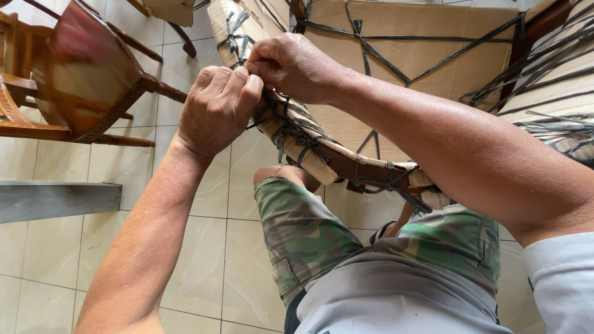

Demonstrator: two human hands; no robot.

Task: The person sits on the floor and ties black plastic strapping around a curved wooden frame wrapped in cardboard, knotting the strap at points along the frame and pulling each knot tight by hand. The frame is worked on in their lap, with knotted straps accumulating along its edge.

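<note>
From my feed, the cardboard-wrapped chair (pixel 408 62) is mostly bundled, black strapping already crisscrossing it. What looks left is the wrapped leg (pixel 303 145) across my knees: my left hand (pixel 216 108) and right hand (pixel 294 65) both pinch a black strap (pixel 275 114) there, knot apparently unfinished.

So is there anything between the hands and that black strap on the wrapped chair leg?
Nothing visible. The left hand and the right hand are both already on the black strap where it crosses the cardboard-wrapped chair leg, fingers pinched together at the knot. The wooden chair stands off to the left, apart.
</note>
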